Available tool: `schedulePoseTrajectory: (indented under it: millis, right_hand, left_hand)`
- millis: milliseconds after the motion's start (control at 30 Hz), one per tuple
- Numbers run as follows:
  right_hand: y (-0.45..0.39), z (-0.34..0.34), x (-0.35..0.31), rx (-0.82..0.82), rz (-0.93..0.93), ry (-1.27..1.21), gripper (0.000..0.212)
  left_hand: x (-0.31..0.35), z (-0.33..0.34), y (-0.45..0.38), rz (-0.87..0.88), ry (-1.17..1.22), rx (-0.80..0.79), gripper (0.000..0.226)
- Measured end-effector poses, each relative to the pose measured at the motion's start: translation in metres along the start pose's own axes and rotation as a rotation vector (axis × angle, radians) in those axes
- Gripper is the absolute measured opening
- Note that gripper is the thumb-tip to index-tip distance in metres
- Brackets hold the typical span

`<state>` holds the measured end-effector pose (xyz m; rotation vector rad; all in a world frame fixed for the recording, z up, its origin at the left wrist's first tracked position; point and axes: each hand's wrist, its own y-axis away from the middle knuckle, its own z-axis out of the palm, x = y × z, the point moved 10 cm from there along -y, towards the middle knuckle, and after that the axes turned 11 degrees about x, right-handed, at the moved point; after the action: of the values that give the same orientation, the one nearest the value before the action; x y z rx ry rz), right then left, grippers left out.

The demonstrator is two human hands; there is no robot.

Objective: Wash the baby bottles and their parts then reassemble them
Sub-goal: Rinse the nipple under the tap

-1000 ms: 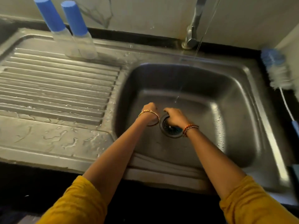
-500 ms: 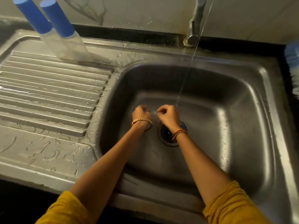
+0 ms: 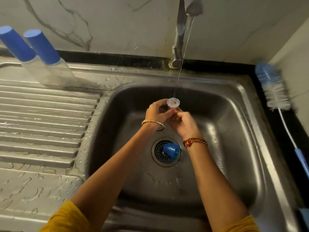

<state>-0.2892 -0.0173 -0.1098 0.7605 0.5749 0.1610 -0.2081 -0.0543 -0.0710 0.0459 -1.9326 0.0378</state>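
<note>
A clear silicone teat (image 3: pixel 173 102) sits under the thin stream of water (image 3: pixel 181 61) from the tap (image 3: pixel 179 34). My left hand (image 3: pixel 157 113) and my right hand (image 3: pixel 182 121) both pinch the teat from below, its round base facing up. A blue bottle part (image 3: pixel 171 149) lies on the drain strainer (image 3: pixel 160 153) in the sink basin (image 3: pixel 234 131). Two clear bottles with blue caps (image 3: pixel 41 47) stand on the back of the draining board (image 3: pixel 41 114).
A blue and white bottle brush (image 3: pixel 274 91) lies on the dark counter right of the sink, handle toward me. The ridged draining board and the flat steel area in front of it are wet. A marble wall stands behind.
Both hands rose from the drain up to the water stream, bringing the clear teat with them. The blue part on the strainer is now uncovered.
</note>
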Motion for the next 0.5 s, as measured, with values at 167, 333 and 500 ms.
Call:
schedulePoseTrajectory:
  millis: [167,333,500]
  right_hand:
    - [0.006,0.008,-0.015,0.024,-0.140,0.196,0.032]
    - [0.016,0.010,-0.052,0.117,-0.575,0.526,0.028]
    - [0.069,0.053,-0.087,0.114,-1.402,1.321,0.038]
  left_hand:
    - [0.023,-0.008,-0.009,0.138,0.022,0.083,0.035]
    - [0.039,-0.007,-0.014,0.182,0.105,0.062,0.034]
    - [0.047,0.007,-0.011,0.087,0.378,-0.193,0.022]
